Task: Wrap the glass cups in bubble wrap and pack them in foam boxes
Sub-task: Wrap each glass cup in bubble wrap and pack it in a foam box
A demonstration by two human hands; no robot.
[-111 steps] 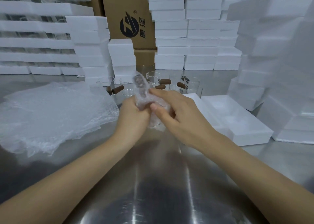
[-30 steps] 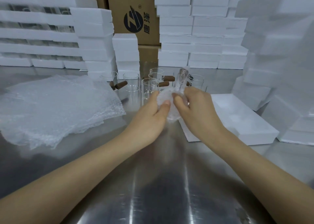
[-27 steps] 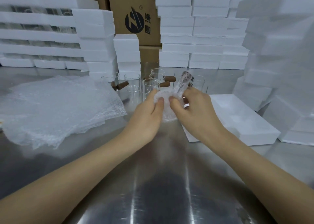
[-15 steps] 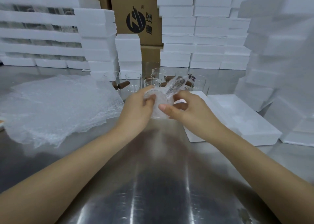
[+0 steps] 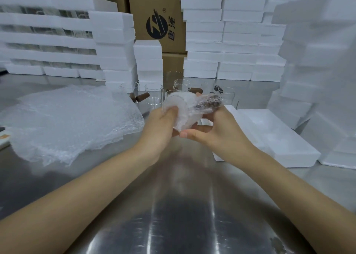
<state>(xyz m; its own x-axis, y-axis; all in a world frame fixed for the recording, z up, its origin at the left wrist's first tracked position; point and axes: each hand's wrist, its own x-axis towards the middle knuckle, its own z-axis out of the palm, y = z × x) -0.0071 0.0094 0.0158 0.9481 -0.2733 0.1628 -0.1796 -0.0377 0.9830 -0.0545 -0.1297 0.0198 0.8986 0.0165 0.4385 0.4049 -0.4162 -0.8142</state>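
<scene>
One wrapped cup sits between left grip and right grip.

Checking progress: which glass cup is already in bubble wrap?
The glass cup held by left hand and right hand; the other cups stand bare on the steel table.

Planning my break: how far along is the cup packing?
Done: nothing visibly packed; the open foam box looks empty. In hand: left hand and right hand hold one cup, mostly wrapped. Left: several bare cups on the table, plus boxing this one.
</scene>
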